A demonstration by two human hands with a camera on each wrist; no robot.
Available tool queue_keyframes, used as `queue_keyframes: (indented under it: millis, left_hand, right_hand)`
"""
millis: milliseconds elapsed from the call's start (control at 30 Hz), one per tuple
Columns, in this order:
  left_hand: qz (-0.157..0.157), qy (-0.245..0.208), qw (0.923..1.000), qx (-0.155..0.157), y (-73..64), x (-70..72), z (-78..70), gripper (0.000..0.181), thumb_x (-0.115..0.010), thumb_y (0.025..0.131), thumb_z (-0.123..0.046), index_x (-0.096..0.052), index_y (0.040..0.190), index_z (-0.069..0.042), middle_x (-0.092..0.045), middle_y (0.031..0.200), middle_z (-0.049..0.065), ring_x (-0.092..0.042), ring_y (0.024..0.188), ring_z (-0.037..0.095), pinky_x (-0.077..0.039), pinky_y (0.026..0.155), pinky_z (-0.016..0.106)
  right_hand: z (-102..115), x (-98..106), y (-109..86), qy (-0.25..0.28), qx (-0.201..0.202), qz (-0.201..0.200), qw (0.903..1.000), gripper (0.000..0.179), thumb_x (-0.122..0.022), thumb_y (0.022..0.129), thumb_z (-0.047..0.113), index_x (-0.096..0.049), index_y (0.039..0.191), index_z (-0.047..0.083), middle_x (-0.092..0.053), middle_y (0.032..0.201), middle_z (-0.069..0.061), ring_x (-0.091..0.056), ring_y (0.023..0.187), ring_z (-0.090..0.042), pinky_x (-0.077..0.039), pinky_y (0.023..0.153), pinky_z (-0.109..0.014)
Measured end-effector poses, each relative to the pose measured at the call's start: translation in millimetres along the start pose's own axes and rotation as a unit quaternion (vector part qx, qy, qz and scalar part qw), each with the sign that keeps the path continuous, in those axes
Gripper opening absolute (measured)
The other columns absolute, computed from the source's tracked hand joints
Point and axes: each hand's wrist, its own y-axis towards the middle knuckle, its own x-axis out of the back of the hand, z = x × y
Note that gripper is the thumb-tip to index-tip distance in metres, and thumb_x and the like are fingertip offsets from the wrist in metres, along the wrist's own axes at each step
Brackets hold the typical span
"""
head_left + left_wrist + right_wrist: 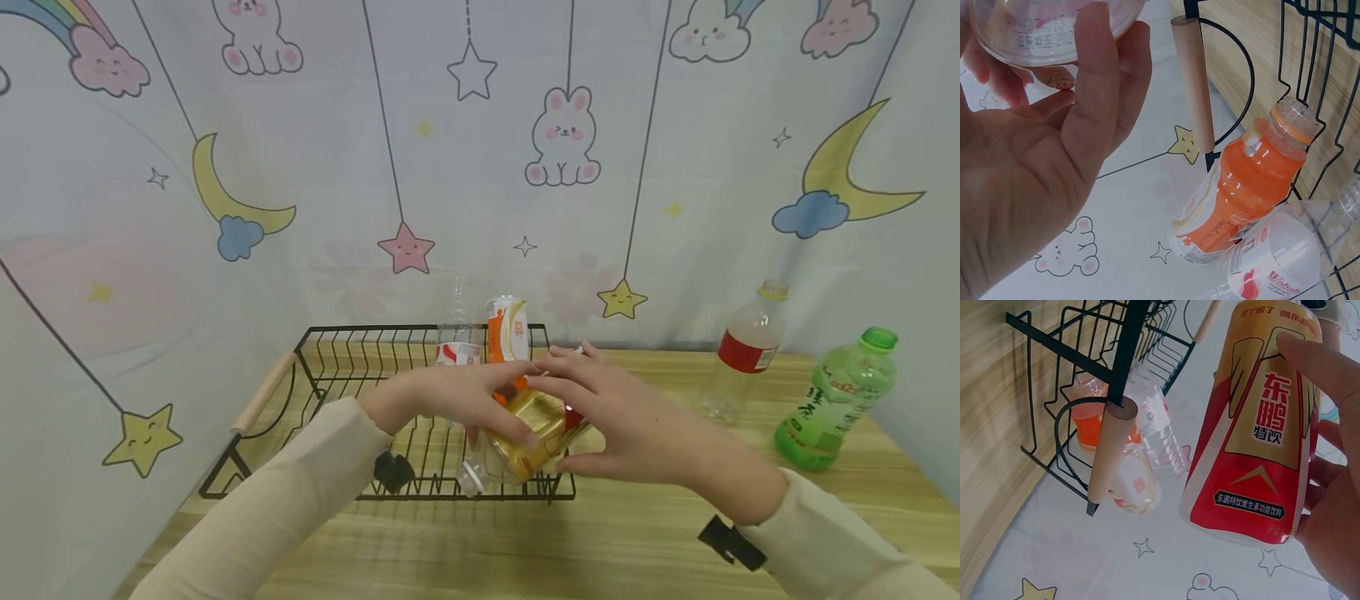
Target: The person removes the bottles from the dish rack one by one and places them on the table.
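Both hands are around a gold-and-red drink bottle (536,433), tilted over the front right corner of a black wire rack (420,327). My right hand (637,417) grips it, its thumb on the gold part in the right wrist view. From the left, my left hand (457,396) holds it, thumb across the gold side. In the left wrist view its fingers curl around a clear rounded plastic end (1044,53) bearing small print. Standing in the rack are an orange drink bottle (510,329) and a clear water bottle (457,354) with a white-and-red label.
A clear bottle neck (472,477) with a white ring lies at the rack's front edge. Wooden handles such as this one (266,392) are on the rack's ends. To the right stand a clear red-labelled bottle (746,350) and a green tea bottle (836,400). A printed curtain (480,167) hangs behind.
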Motion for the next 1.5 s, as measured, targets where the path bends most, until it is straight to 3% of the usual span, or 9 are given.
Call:
queue_keyframes:
  millis: [233, 400, 667, 933, 1200, 1367, 1500]
  left_hand:
    - [0.007, -0.008, 0.9999, -0.008, 3.9, -2.1, 2.5, 0.076, -0.07, 0.086, -0.036, -0.027, 0.149, -0.031, -0.056, 0.118, 0.002, -0.065, 0.084, 0.021, -0.057, 0.062, 0.044]
    - [0.009, -0.018, 0.9998, -0.01, 5.5, -2.2, 3.0, 0.072, -0.068, 0.088, -0.036, -0.029, 0.147, -0.025, -0.06, 0.115, 0.002, -0.067, 0.086, 0.021, -0.057, 0.061, 0.041]
    - [-0.01, -0.016, 0.9998, -0.002, 6.9, -0.1, 4.5, 0.069, -0.064, 0.09, -0.041, -0.031, 0.147, -0.02, -0.062, 0.113, 0.003, -0.067, 0.083, 0.022, -0.057, 0.065, 0.039]
    - [-0.07, -0.035, 0.9968, -0.011, 2.7, 6.0, 0.9, 0.073, -0.059, 0.093, -0.043, -0.021, 0.153, -0.024, -0.056, 0.13, 0.008, -0.063, 0.1, 0.019, -0.057, 0.069, 0.038]
    - [-0.136, -0.069, 0.988, -0.022, -1.6, 14.3, 2.5, 0.075, -0.061, 0.093, -0.042, -0.018, 0.153, -0.025, -0.056, 0.126, 0.008, -0.062, 0.092, 0.027, -0.057, 0.068, 0.041]
    - [-0.19, -0.073, 0.979, -0.019, -1.2, 19.2, 6.8, 0.074, -0.06, 0.093, -0.044, -0.021, 0.152, -0.023, -0.054, 0.129, 0.01, -0.059, 0.102, 0.025, -0.057, 0.072, 0.039]
    - [-0.25, -0.071, 0.9656, -0.004, 0.2, 25.6, 14.4, 0.074, -0.061, 0.092, -0.044, -0.023, 0.152, -0.021, -0.054, 0.129, 0.011, -0.06, 0.102, 0.026, -0.057, 0.075, 0.039]
  right_hand:
    - [-3.0, -9.2, -4.5, -0.038, 0.002, -0.011, 0.9992, 0.077, -0.087, 0.068, 0.034, -0.054, 0.132, 0.007, -0.049, 0.14, -0.01, -0.038, 0.135, -0.033, -0.024, 0.112, -0.059]
    - [-5.5, -12.8, -5.5, -0.044, -0.001, -0.025, 0.9987, 0.077, -0.088, 0.067, 0.031, -0.054, 0.132, 0.009, -0.05, 0.14, -0.01, -0.041, 0.134, -0.034, -0.026, 0.109, -0.062]
    - [-11.0, -14.3, -4.6, -0.043, 0.003, -0.045, 0.998, 0.077, -0.089, 0.066, 0.028, -0.054, 0.131, 0.009, -0.052, 0.137, -0.01, -0.044, 0.13, -0.033, -0.031, 0.104, -0.065]
    - [-24.8, -13.4, -6.1, -0.049, -0.001, -0.079, 0.9957, 0.078, -0.09, 0.062, 0.027, -0.054, 0.128, 0.008, -0.055, 0.129, -0.01, -0.049, 0.123, -0.031, -0.036, 0.099, -0.067]
    - [-38.1, -9.5, -10.4, -0.044, -0.026, -0.105, 0.9932, 0.076, -0.091, 0.06, 0.023, -0.056, 0.125, 0.006, -0.056, 0.125, -0.012, -0.052, 0.119, -0.033, -0.035, 0.1, -0.067]
    - [-48.0, -5.3, -15.4, -0.029, -0.041, -0.126, 0.9908, 0.078, -0.089, 0.058, 0.017, -0.053, 0.126, 0.001, -0.054, 0.127, -0.013, -0.051, 0.117, -0.031, -0.049, 0.092, -0.054]
    - [-58.5, -4.2, -19.8, 0.01, -0.068, -0.149, 0.9864, 0.078, -0.086, 0.061, 0.011, -0.049, 0.129, 0.001, -0.055, 0.124, -0.013, -0.055, 0.107, -0.025, -0.056, 0.079, -0.041]
